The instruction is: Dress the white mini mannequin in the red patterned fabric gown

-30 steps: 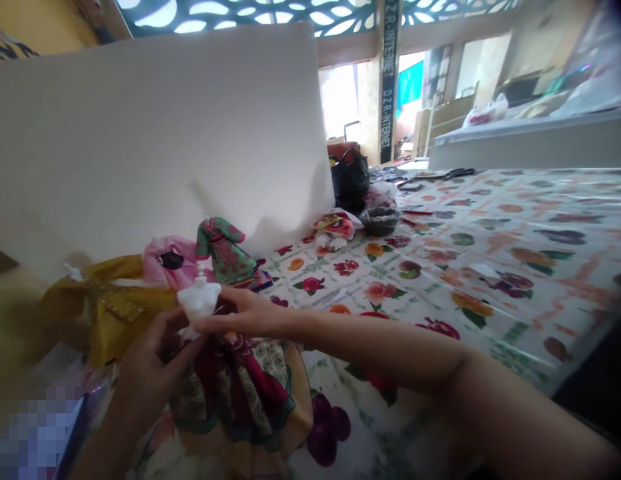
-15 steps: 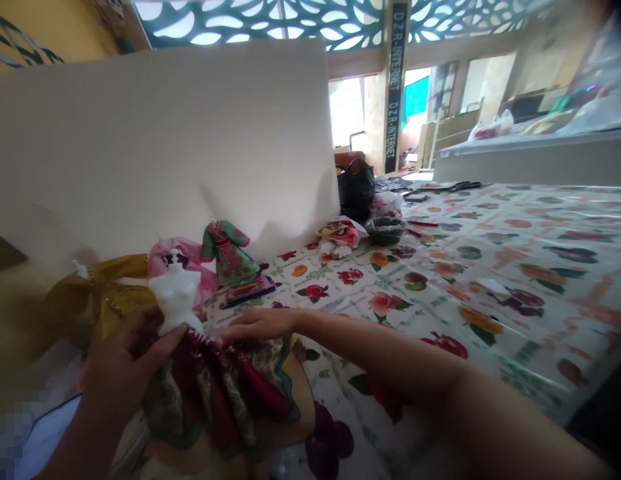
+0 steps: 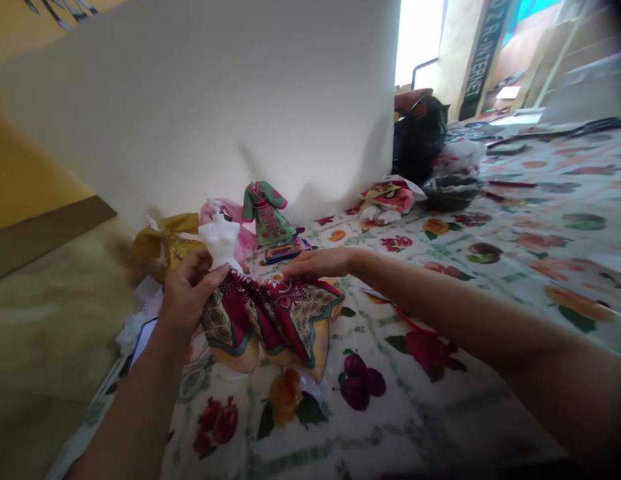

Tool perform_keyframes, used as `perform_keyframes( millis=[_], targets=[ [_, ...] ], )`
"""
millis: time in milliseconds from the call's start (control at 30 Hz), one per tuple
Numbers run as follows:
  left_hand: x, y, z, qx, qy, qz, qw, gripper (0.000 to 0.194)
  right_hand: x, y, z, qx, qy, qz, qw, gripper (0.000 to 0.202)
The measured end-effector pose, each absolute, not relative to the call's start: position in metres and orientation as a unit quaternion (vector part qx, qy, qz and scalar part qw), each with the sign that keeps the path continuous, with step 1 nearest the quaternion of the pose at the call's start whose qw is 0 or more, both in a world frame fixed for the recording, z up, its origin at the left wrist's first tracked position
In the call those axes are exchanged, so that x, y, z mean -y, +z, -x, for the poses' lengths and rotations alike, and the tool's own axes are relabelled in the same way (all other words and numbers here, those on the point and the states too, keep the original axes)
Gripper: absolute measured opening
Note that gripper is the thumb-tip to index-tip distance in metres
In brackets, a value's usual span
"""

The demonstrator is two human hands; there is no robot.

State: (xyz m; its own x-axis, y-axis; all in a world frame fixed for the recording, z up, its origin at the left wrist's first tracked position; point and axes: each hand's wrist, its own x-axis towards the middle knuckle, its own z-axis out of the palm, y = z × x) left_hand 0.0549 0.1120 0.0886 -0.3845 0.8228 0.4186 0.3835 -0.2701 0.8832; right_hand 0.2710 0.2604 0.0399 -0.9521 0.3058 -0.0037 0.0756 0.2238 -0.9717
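Observation:
A small white dress-form mannequin (image 3: 219, 241) stands tilted on the table, bare above the waist. My left hand (image 3: 189, 283) is closed around its waist, thumb pressed at the top edge of a skirt. The doll-sized skirt (image 3: 277, 313) is maroon and cream, patterned, with a grey-green border and a yellowish layer below. At the right part of the gathered waistband, my right hand (image 3: 313, 265) pinches the cloth; its fingertips are partly hidden. Behind them are a green doll dress (image 3: 266, 212) with pink trim, a pink garment (image 3: 246, 243) and a mustard garment (image 3: 176, 245).
A white board (image 3: 230, 87) rises behind the dolls. Folded coloured cloth (image 3: 283, 252) lies under the green dress. Farther right are a black bag (image 3: 421, 137), a dark bowl (image 3: 453, 192) and a bundle of cloth (image 3: 390, 200). A fruit-print cover (image 3: 370, 437) spreads over the table.
The view has tilted down and turned left, so hands and mannequin appear higher and farther right. More of the skirt and the table in front shows. Both hands keep their hold.

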Motion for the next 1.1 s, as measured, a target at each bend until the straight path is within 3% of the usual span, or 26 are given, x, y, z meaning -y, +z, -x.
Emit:
perform_keyframes(
  millis=[100,167,300,400,500,600,800,967,1100],
  targets=[
    [-0.112,0.087,-0.054,-0.568,0.595,-0.536,0.190,0.033,-0.258,0.041,-0.278,0.712,0.695,0.094,0.040,0.031],
    [-0.111,0.086,-0.053,-0.568,0.588,-0.545,0.186,0.033,-0.256,0.044,-0.283,0.711,0.699,0.062,0.051,0.022],
    [-0.103,0.084,-0.054,-0.575,0.578,-0.550,0.181,0.037,-0.239,0.061,-0.301,0.804,0.592,-0.022,0.049,0.015],
    [-0.092,0.081,-0.056,-0.580,0.579,-0.541,0.191,0.039,-0.211,0.077,-0.322,0.869,0.495,-0.033,-0.004,0.017],
    [-0.082,0.078,-0.055,-0.584,0.576,-0.538,0.193,0.038,-0.183,0.084,-0.341,0.860,0.503,0.002,-0.085,0.020],
    [-0.077,0.074,-0.053,-0.579,0.581,-0.543,0.182,0.034,-0.171,0.075,-0.348,0.851,0.515,0.031,-0.103,0.019],
    [-0.075,0.072,-0.055,-0.579,0.575,-0.551,0.177,0.035,-0.175,0.041,-0.333,0.873,0.485,0.058,-0.008,0.017],
    [-0.071,0.073,-0.062,-0.576,0.559,-0.574,0.159,0.034,-0.160,0.034,-0.316,0.851,0.511,0.097,0.065,0.035],
    [-0.072,0.074,-0.064,-0.571,0.536,-0.602,0.155,0.037,-0.151,0.033,-0.304,0.855,0.497,0.097,0.111,0.016]
  ],
)
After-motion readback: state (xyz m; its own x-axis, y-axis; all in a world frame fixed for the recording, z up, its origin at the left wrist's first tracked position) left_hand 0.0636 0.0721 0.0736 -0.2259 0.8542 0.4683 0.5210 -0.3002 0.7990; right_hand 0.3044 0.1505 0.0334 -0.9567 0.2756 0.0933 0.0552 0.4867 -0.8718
